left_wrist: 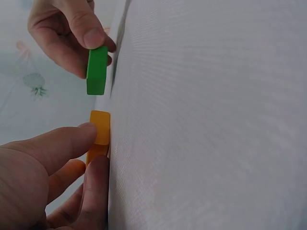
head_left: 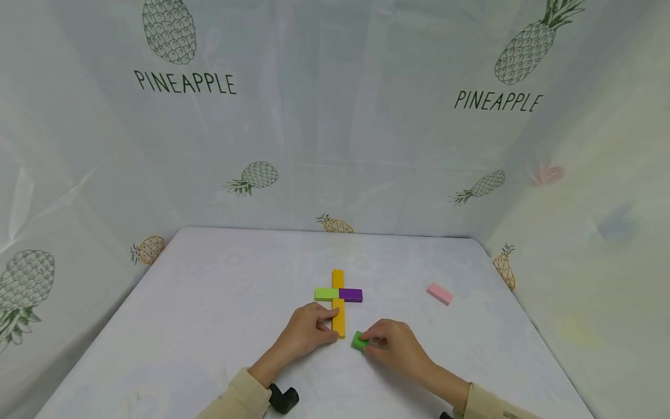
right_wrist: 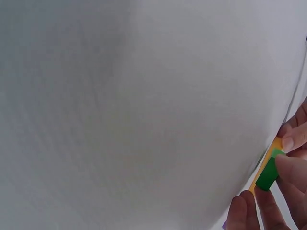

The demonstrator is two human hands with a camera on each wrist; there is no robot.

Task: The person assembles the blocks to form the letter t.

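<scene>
On the white tabletop, several small blocks form a cross. A lime-green block (head_left: 325, 294) and a purple block (head_left: 351, 295) make its arms, and an orange block (head_left: 338, 277) points away at the far end. My left hand (head_left: 305, 330) holds the near orange block (head_left: 339, 324) between thumb and fingers, from its left side and near end. Just to the right, my right hand (head_left: 394, 345) pinches a green block (head_left: 358, 342) by finger and thumb. In the left wrist view the green block (left_wrist: 97, 71) stands a small gap apart from the orange block (left_wrist: 100, 128).
A pink block (head_left: 439, 294) lies at an angle toward the right side of the table (head_left: 230, 291). Behind the far edge hangs a pale curtain (head_left: 335, 128) printed with pineapples. A black strap piece (head_left: 284, 400) shows by the left sleeve (head_left: 238, 398).
</scene>
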